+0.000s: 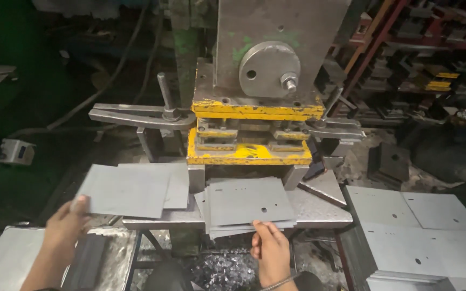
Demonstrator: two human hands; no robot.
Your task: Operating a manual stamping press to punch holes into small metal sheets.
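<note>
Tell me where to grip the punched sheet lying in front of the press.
Pinch the punched sheet at its near edge, coming from the operator's side, probably best. That edge overhangs the stack below and faces the right hand; the far edge sits under the yellow die.

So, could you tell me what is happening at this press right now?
A person stands at a yellow-edged punch press. The right hand pinches the near edge of a punched grey sheet lying on a small stack under the die. The left hand holds a plain sheet by its corner, to the left of the press. More punched sheets are piled at the right.
</note>
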